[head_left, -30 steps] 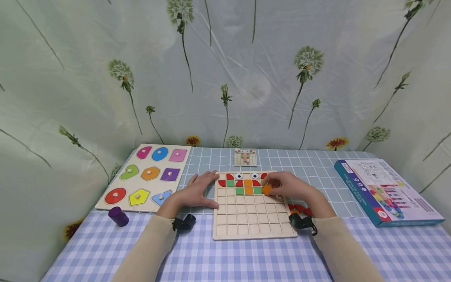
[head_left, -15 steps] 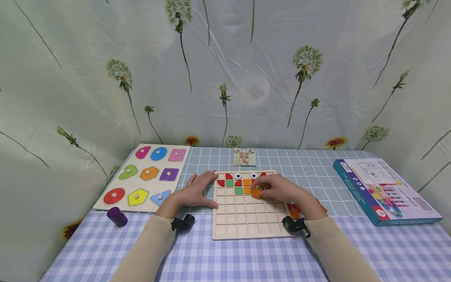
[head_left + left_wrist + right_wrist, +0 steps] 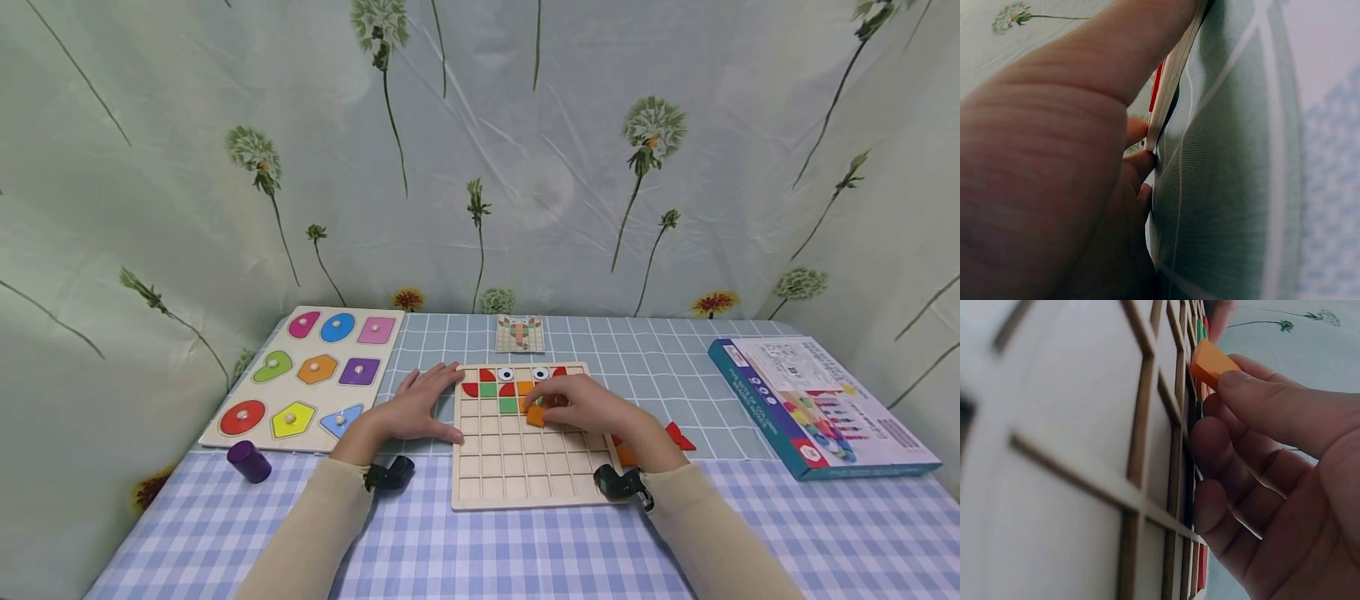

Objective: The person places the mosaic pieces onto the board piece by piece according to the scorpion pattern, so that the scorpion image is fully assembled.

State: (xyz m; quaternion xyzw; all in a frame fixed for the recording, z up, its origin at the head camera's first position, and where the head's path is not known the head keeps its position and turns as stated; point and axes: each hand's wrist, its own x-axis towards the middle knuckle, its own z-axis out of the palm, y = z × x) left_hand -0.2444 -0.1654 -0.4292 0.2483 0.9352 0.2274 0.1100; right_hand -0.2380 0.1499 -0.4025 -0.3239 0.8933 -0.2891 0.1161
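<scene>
My right hand [image 3: 573,402] pinches an orange square tile [image 3: 1211,362] between thumb and index finger, close over the wooden grid board [image 3: 495,467]. The tile [image 3: 535,416] is tilted, just below the orange tiles in the middle column. My left hand [image 3: 420,408] lies with fingers spread at the board's left edge, thumb and fingertips touching it; the left wrist view shows the thumb [image 3: 1085,69] along that edge. Red, green and orange tiles and two round eye tiles [image 3: 506,375] fill squares in the upper rows. The right hand hides some of them.
Loose red tiles [image 3: 678,437] and orange tiles lie right of the board, partly behind the right wrist. A small pattern card [image 3: 521,335] lies behind it. A knobbed shape puzzle [image 3: 261,390] and purple cylinder [image 3: 250,462] are at left, a flat box [image 3: 821,408] at right.
My right hand has carried the orange tile leftward and slightly nearer me, from the board's right side to its middle column. The left hand has stayed at the left edge.
</scene>
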